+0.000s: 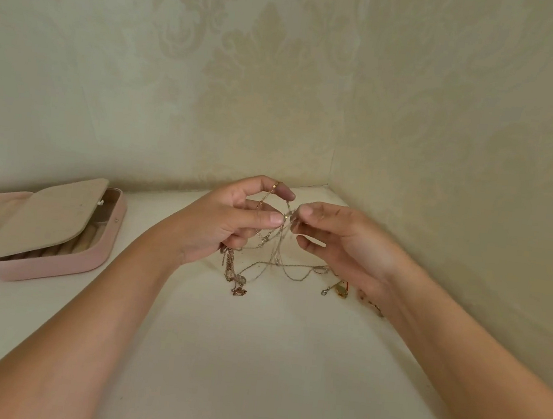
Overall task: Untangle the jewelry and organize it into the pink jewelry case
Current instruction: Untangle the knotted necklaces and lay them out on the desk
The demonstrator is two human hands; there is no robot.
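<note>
A tangle of thin gold and silver chains [273, 253] hangs between my two hands above the white surface, its lower loops and pendants resting on the surface. My left hand [232, 221] pinches strands at the top of the tangle with thumb and fingers. My right hand [333, 240] pinches the same knot from the right side. The pink jewelry case [66, 259] lies open at the left, its beige inner flap [43, 217] folded partly over the ring rolls.
The white tabletop [251, 361] ends in a corner of two cream patterned walls [450, 125] just behind my hands. A small clasp and pendant [336, 289] lie loose on the surface under my right wrist.
</note>
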